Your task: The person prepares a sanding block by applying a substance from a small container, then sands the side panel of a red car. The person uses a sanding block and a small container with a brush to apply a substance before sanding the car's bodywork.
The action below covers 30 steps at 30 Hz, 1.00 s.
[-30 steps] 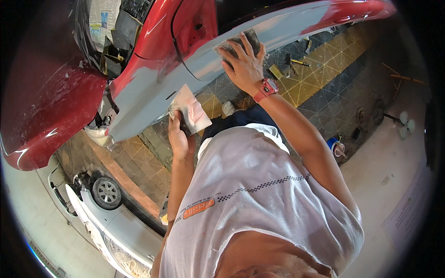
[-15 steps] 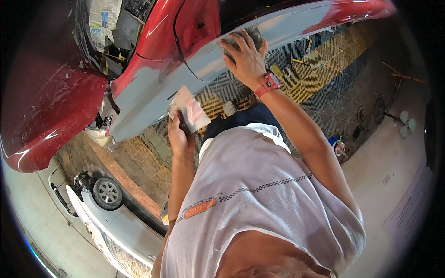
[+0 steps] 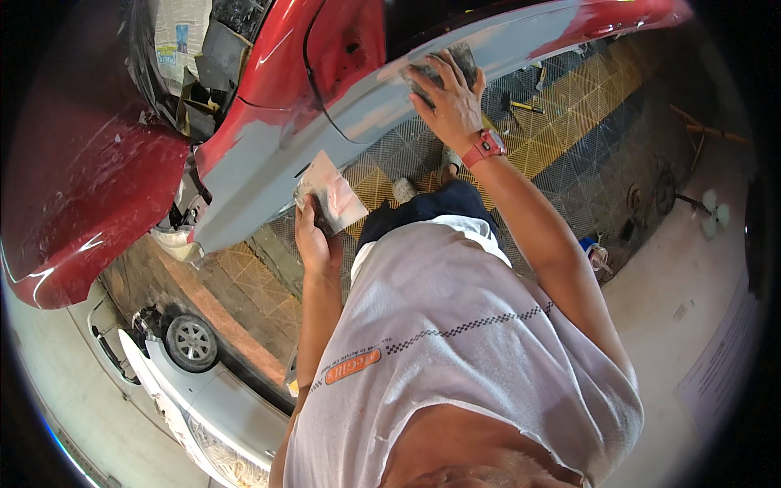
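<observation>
My right hand (image 3: 450,106), with a red watch (image 3: 486,145) at the wrist, presses a dark sheet of sandpaper (image 3: 464,62) against the car's side panel (image 3: 521,41). Its fingers lie over the sheet and the thumb is by its edge. The panel is grey with paler, reddish-edged patches, between areas of red paint. Lower and to the left, my left hand (image 3: 313,241) grips a pale, stiff-looking sheet (image 3: 338,195) with dark smudges, held close to the lower part of the panel. Something dark shows beside its fingers; I cannot tell what it is.
A red fender (image 3: 89,203) juts out at left, beside newspaper (image 3: 181,41) and dark sheeting. A hammer-like tool (image 3: 525,106) lies on the yellow and grey floor tiles (image 3: 561,114). A white car (image 3: 220,398) stands lower left, a fan (image 3: 716,213) at right.
My right hand and the sandpaper have slid a little to the right along the grey panel. My left hand holds the pale sheet in nearly the same place.
</observation>
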Available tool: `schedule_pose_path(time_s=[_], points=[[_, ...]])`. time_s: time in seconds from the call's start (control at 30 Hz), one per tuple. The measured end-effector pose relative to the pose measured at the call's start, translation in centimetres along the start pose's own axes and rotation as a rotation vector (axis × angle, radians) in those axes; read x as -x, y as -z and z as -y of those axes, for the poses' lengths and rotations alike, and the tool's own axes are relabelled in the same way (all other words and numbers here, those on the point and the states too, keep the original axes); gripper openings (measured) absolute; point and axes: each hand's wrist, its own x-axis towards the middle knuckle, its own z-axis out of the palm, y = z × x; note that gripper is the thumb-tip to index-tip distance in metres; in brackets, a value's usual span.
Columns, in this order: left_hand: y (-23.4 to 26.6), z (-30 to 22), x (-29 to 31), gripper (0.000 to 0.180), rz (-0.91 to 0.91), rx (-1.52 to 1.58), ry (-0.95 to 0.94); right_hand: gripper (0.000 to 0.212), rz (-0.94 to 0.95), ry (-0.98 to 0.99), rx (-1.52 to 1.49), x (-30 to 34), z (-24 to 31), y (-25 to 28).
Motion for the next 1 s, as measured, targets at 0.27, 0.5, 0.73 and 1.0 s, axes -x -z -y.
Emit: schedule_pose_path(time_s=[0.27, 0.5, 0.73, 1.0], points=[[-2.0, -0.3, 0.1, 0.045, -0.005, 0.005, 0.016, 0.043, 0.042, 0.028, 0.011, -0.1, -1.1, -1.6], [-0.9, 0.3, -0.3, 0.044, 0.014, 0.001, 0.010, 0.043, 0.005, 0.019, 0.015, -0.7, -2.6, 1.1], [-2.1, 0.4, -0.9, 0.045, -0.015, -0.004, 0.035, 0.044, 0.080, 0.047, 0.050, -0.7, -4.2, -0.1], [-2.5, 0.4, -0.7, 0.045, -0.047, -0.016, 0.052, 0.046, 0.029, 0.019, 0.095, -2.0, -6.7, 1.5]])
